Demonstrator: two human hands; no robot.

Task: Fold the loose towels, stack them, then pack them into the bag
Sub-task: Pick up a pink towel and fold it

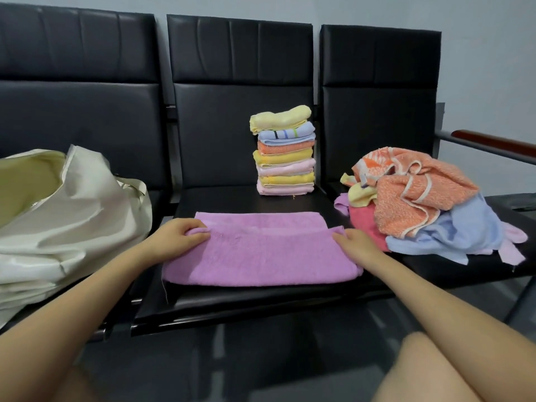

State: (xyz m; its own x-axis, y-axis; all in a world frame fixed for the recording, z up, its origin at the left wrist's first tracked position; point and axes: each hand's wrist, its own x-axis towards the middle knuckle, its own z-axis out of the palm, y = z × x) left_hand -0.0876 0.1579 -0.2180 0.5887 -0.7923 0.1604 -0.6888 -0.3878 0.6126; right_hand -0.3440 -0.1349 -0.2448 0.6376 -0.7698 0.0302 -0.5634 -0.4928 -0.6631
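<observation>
A purple towel (261,253) lies across the middle black seat, its near half doubled over toward the back. My left hand (177,236) pinches the folded edge at the towel's left corner. My right hand (353,242) pinches the same edge at the right corner. Behind the towel stands a stack of folded towels (284,152), with yellow, blue, orange and pink layers. A heap of loose towels (420,204), orange, blue, pink and yellow, sits on the right seat. A cream bag (63,210) lies on the left seat with its mouth gaping.
Three joined black seats (246,300) with tall backrests stand against a pale wall. A wooden-topped armrest (493,143) sticks out at the far right. My bare knees (429,372) show at the bottom, above a dark floor.
</observation>
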